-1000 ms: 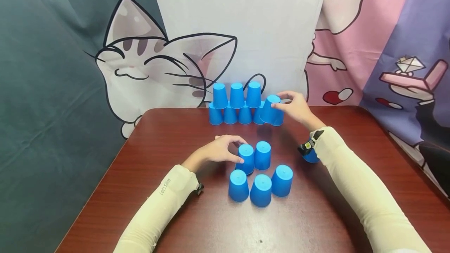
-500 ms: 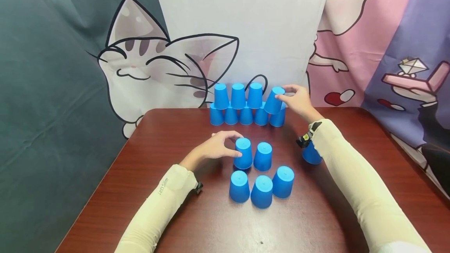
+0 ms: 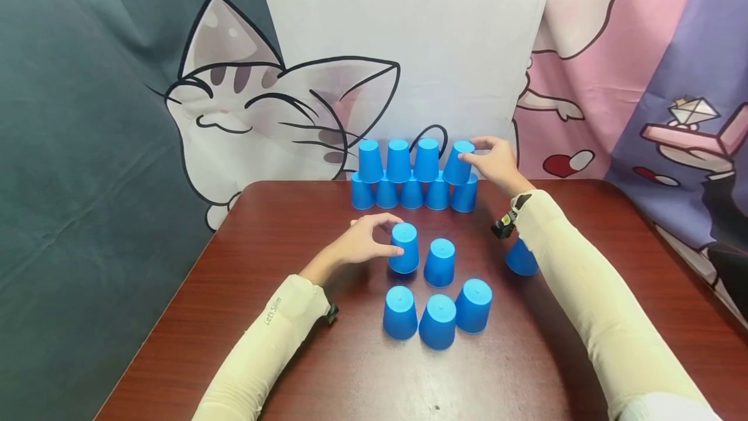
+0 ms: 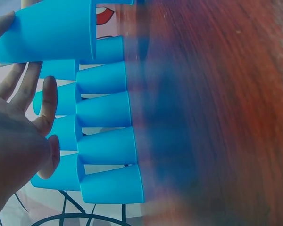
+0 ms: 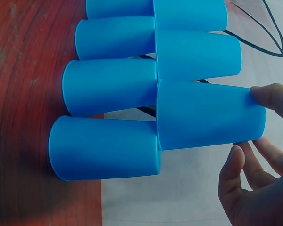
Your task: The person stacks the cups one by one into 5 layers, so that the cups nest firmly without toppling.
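Observation:
At the back of the table, upside-down blue cups form a row of several (image 3: 411, 193) with a second row (image 3: 398, 161) on top. My right hand (image 3: 495, 162) pinches the rightmost upper cup (image 3: 458, 162) near its base; in the right wrist view that cup (image 5: 207, 115) sits across two lower cups (image 5: 108, 148). My left hand (image 3: 365, 240) holds another blue cup (image 3: 404, 249) between thumb and fingers, raised off the table. In the left wrist view this cup (image 4: 52, 30) appears in front of the stacked rows, with the other fingers spread.
Near the middle stand more upside-down cups: one (image 3: 439, 263) beside the held cup and a front group (image 3: 437, 322). Another cup (image 3: 522, 257) is partly hidden by the right forearm. A printed cloth (image 3: 444, 51) hangs behind the table (image 3: 280, 226).
My right hand has raised its cup from in front of the lower row onto the upper row's right end. My left hand has lifted its cup off the table and slightly away.

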The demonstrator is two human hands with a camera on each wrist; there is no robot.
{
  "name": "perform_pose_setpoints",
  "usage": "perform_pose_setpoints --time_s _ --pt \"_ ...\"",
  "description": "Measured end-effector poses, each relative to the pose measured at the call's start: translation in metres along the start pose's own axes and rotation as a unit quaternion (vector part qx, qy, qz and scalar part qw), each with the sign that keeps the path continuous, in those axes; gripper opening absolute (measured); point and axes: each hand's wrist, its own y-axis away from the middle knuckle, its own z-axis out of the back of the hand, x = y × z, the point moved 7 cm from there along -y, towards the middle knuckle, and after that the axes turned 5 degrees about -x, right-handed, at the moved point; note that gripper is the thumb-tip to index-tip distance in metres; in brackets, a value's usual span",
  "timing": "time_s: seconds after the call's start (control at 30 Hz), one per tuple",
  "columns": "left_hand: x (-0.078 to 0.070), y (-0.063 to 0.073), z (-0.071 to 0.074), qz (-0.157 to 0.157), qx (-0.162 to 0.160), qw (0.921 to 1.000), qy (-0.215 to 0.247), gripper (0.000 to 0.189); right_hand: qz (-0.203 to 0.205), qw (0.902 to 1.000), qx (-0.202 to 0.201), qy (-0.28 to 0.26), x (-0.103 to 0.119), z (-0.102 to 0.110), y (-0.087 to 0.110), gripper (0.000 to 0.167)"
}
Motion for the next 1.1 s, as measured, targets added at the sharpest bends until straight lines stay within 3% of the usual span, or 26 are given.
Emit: perform_pose_setpoints --time_s 0.3,0.57,1.1 --pt "0.001 0.001 0.000 0.006 -0.011 0.9999 0.002 0.055 -0.002 1.0000 0.000 -0.001 -0.002 -0.002 -0.005 0.058" --pt "0.000 0.006 -0.001 0.012 -0.016 0.9998 -0.008 0.054 -0.005 0.9996 0.026 -0.006 0.002 -0.014 -0.003 0.062" --pt "-0.004 -0.004 -0.004 -0.003 -0.009 0.9999 -0.010 0.055 -0.005 0.9983 0.057 0.011 -0.009 0.005 0.010 0.063"
